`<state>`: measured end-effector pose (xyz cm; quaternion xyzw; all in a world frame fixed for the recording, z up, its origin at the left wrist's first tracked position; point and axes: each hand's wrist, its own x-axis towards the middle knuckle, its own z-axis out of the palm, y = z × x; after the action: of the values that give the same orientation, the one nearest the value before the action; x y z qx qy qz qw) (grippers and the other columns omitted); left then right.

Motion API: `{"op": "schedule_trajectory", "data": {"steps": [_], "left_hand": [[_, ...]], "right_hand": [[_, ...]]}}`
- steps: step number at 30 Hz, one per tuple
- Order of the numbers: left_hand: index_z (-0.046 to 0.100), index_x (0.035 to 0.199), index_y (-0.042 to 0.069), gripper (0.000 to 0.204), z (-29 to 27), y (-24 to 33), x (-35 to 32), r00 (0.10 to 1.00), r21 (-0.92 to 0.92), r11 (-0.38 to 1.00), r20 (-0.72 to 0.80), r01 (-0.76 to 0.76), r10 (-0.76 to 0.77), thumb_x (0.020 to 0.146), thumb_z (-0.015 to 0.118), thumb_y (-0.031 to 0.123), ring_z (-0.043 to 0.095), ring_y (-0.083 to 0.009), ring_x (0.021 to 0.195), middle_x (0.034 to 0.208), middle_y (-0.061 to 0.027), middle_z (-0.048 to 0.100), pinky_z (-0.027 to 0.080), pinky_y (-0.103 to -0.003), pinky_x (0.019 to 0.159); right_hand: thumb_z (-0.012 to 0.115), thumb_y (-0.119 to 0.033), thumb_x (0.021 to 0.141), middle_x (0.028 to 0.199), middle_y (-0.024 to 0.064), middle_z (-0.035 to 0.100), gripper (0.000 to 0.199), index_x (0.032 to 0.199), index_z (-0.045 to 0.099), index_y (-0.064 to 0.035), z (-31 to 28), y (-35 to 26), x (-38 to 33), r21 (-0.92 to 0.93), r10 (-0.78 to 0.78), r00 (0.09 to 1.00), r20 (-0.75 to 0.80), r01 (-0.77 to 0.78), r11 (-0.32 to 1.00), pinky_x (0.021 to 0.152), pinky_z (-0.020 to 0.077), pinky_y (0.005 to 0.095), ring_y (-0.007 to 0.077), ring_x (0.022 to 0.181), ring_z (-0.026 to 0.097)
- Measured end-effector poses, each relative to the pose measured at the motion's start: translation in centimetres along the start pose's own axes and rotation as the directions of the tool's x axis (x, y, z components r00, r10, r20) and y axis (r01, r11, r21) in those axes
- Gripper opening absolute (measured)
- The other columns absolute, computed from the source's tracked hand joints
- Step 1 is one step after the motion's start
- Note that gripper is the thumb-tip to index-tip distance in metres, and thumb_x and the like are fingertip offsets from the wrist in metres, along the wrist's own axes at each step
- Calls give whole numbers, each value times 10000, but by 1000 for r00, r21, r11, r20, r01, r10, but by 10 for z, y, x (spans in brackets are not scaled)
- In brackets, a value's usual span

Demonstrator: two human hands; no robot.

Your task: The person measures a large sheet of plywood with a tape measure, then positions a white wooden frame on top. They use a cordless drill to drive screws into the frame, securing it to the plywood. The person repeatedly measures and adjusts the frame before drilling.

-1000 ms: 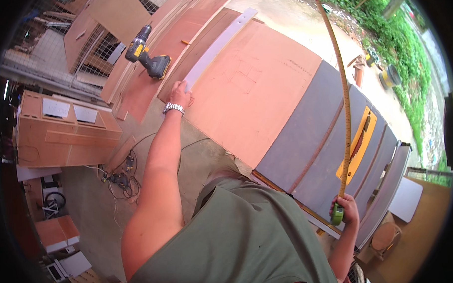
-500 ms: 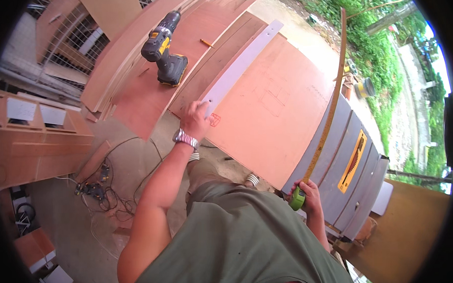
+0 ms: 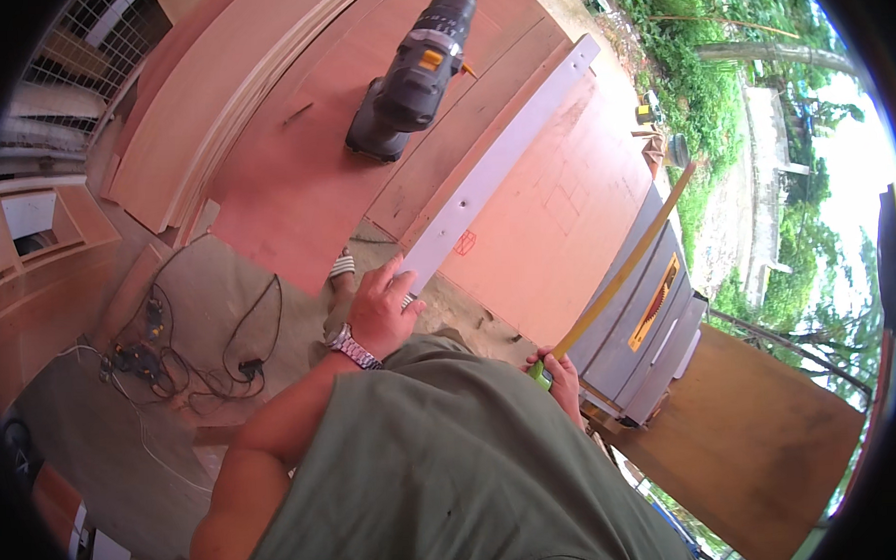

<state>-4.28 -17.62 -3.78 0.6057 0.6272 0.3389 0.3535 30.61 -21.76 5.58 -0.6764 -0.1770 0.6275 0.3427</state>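
My left hand (image 3: 380, 307), with a metal-band watch on its wrist, is closed around the near end of a long pale lilac strip (image 3: 484, 185) with small holes. The strip lies across a reddish plywood panel (image 3: 541, 247) marked with pencil lines and a small red drawing, and its near end juts past the panel's edge toward me. Close to my body, my right hand (image 3: 560, 368) grips a green tape measure (image 3: 539, 374), mostly hidden by the fingers. Its yellow blade (image 3: 616, 284) runs out toward the far right, above a grey table saw (image 3: 627, 318).
A cordless drill (image 3: 416, 79) stands on plywood at the far side, beside an orange pencil (image 3: 468, 70). Long boards (image 3: 195, 101) are stacked to the left. Power cords (image 3: 190, 373) lie on the floor. A brown board (image 3: 750, 437) extends at the right.
My left hand has come nearer my body, and the strip has slid toward me with it. My right hand has drawn inward with the tape measure, whose blade has dipped. The view has shifted.
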Motion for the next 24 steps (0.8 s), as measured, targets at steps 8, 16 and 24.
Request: {"op": "schedule_trajectory", "data": {"steps": [8,16,24], "left_hand": [[659,1127,-8,375,-17,-12,-5,998,-173,983,-5,64,-65,800,781,127,641,-356,1097,1216,-183,668,514,-427,957],[637,1230,29,475,-39,-9,7,977,-204,965,170,162,-128,838,788,252,644,-346,1054,1111,-159,665,525,-410,921],[498,1398,37,746,-49,40,49,975,-536,842,213,59,67,812,838,350,607,-316,1183,1291,-220,597,504,-422,976]], "right_hand": [[523,-153,1038,978,144,666,180,1099,578,7,10,7,5,15,34,996,-84,-33,999,752,601,415,296,857,711],[503,-222,1052,978,140,656,257,1083,599,14,65,-16,8,107,105,989,-102,-94,990,765,586,398,271,893,676],[493,-279,1072,1193,154,611,478,1439,475,27,215,-54,54,-159,-28,967,255,70,985,915,525,368,223,1083,609]]}}
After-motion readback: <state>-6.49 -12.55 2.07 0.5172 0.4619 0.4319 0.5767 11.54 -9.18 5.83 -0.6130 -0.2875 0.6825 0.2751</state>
